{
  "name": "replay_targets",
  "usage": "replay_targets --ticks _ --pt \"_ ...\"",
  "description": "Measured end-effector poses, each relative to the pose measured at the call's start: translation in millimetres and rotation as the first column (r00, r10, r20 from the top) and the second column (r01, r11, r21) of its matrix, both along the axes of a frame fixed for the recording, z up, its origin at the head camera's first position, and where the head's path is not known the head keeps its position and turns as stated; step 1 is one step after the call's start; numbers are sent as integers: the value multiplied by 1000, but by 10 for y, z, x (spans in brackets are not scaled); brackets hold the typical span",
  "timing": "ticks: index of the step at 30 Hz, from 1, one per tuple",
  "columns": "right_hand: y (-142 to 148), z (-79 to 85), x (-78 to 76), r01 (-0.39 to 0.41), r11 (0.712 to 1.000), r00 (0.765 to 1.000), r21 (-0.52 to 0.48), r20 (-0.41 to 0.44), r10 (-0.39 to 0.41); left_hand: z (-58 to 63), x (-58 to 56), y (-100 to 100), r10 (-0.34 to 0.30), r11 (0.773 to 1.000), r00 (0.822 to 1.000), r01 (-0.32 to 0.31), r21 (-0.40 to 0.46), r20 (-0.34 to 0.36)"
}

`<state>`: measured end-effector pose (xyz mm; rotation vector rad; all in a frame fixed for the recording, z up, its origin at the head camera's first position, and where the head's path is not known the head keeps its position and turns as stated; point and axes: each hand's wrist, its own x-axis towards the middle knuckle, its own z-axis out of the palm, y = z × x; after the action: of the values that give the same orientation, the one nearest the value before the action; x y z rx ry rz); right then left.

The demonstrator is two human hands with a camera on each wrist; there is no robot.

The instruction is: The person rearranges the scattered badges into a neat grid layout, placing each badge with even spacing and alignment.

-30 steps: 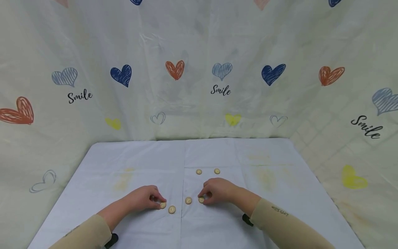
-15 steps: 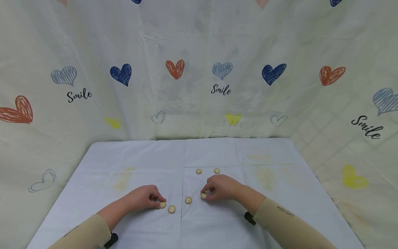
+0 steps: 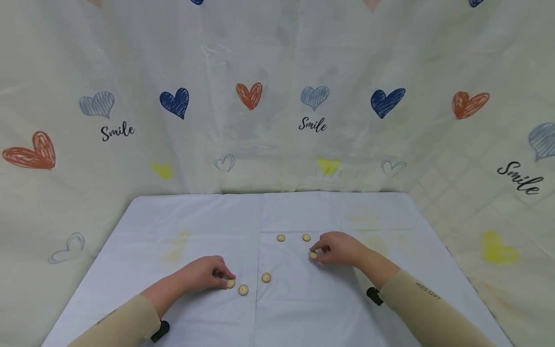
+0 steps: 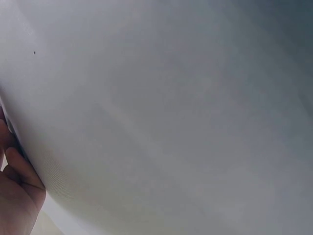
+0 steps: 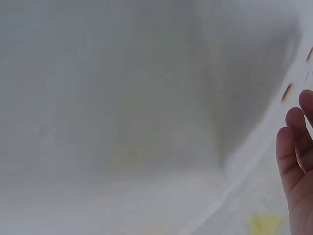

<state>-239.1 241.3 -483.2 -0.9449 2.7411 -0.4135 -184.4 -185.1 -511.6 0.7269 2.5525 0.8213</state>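
Observation:
My left hand [image 3: 207, 273] pinches a round wooden button [image 3: 231, 284] between thumb and finger, low at the cloth left of centre. A second button [image 3: 243, 289] lies just right of it, and another button [image 3: 266, 277] lies farther right past the cloth's crease. My right hand [image 3: 340, 248] pinches a button [image 3: 313, 255] between thumb and forefinger. Behind those fingertips lies a button [image 3: 306, 237], with one more button [image 3: 281, 237] to its left. The left wrist view catches part of the left hand [image 4: 19, 191]; the right wrist view shows curved fingers of the right hand [image 5: 296, 147].
A white cloth [image 3: 199, 221] with faint yellow stains covers the table. Behind and beside it hangs a pale curtain [image 3: 277, 144] printed with hearts and "Smile". Dark wrist devices sit under both sleeves.
My right hand has carried its button away from the middle button, to the right and back toward the far pair. The left hand keeps its place with its button. The head view has shifted slightly.

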Motion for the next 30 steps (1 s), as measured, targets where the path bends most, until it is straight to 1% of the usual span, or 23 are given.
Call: replay_targets --ticks 3,5,8,13,17,22,24,26,30 --pt "188 31 -83 105 994 994 11 1 -105 -7 -20 10 4 1000 1000 -4 -4 -2" --pt "291 54 -126 159 987 987 3 8 -159 -23 -29 12 4 1000 1000 -4 -7 -3" --pt "390 85 -173 205 979 979 -9 16 -204 -50 -33 10 6 1000 1000 -6 -9 -3" --pt "439 88 -245 223 975 975 -14 18 -222 -48 -28 4 12 1000 1000 -12 -1 10" --pt "441 34 -320 220 976 975 -2 11 -220 -38 -31 4 17 1000 1000 -17 -5 11" --pt "463 -57 -406 238 971 971 37 0 -238 -41 -28 -3 16 1000 1000 -16 -8 9" --pt "479 -95 -432 244 968 970 58 -2 -244 -37 -26 -4 15 1000 1000 -15 -3 11" --pt "489 -119 -452 230 971 973 69 -11 -230 -30 -23 -3 13 1000 1000 -13 -4 11" --pt "502 -142 -466 234 969 972 76 -10 -234 -11 -19 5 17 1000 1000 -17 -10 13"
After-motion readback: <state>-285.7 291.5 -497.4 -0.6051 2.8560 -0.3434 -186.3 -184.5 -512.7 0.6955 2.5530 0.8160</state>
